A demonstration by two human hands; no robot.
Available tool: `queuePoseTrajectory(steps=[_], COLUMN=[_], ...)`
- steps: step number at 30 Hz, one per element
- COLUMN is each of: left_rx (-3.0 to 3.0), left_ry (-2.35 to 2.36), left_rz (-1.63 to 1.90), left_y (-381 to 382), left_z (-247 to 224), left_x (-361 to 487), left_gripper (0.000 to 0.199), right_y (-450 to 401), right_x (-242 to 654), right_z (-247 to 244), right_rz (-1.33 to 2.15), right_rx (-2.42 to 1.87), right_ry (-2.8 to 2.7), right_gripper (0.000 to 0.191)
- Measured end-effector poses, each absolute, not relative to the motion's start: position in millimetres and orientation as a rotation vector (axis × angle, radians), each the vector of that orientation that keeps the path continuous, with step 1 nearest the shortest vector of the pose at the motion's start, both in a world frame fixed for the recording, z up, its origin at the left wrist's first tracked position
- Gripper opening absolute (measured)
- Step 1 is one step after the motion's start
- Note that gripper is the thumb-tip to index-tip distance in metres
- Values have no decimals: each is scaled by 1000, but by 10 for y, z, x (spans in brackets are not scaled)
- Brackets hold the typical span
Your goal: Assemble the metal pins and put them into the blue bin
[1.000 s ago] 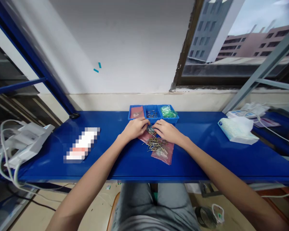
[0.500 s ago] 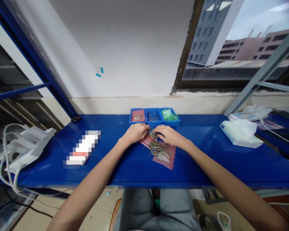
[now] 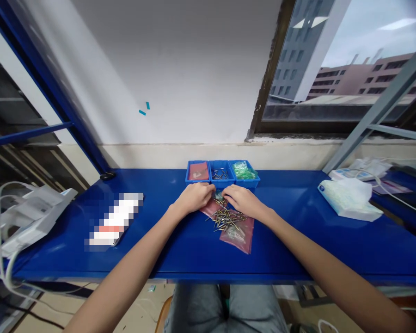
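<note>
Between my two hands lies a small clear, greenish plastic bag (image 3: 218,196). My left hand (image 3: 196,196) is closed at its left edge, with the fingers curled. From the other side, my right hand (image 3: 243,200) pinches at the same bag, its fingertips partly hidden. Just below them is a loose pile of screws (image 3: 226,218), long and thin, brassy and silver. The pile rests partly on a pink plastic bag (image 3: 241,236) with clear pieces showing in it. More pink plastic (image 3: 210,209) shows under my left hand.
Behind my hands stand three joined blue bins: one with pink bags (image 3: 198,171), one with loose screws (image 3: 221,174), one with green bags (image 3: 243,170). A blurred phone-like object (image 3: 116,219) lies left on the blue table (image 3: 287,240). A tissue pack (image 3: 348,199) sits right; white cables (image 3: 10,249) hang left.
The view has tipped up slightly, so the table sits lower in the picture. My right fingers have curled in more; both hands stay by the small bag.
</note>
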State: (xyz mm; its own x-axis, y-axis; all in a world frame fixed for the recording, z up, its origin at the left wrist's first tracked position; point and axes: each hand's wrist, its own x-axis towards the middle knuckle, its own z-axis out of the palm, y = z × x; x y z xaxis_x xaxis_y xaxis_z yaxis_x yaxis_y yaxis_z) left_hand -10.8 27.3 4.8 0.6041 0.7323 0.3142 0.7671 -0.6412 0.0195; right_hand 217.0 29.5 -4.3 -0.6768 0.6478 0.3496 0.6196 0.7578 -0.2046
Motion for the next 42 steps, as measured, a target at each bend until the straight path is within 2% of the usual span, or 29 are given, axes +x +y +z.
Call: queuePoseTrajectory(steps=[10,15,26,34,39,42], left_rx=[-2555,-2596,-2633,-2602,-2541,-2550], left_ry=[-1290,-1249,-1191,-1148,-1151,-1192], left_rz=[-847,-961,-949,-953,-997,-981], left_y=[216,216,177,221,230,224], left_z=[89,85,85,8,19,17], left_x=[-53,-47,-4,3,-9,3], left_gripper=[29,32,56,37,26,26], right_y=[311,285,299,244,248,253], right_x=[2226,2166,2057,2035,2045,2045], right_z=[137,171,68,89,76,53], right_rz=[188,479,1106,1257,1275,1209], right_rx=[-1006,-999,-955,-931,-948,-949], right_ry=[-2069,-1863,-1442,-1396,-1584,-1689], right_gripper=[13,8,17,37,22,21])
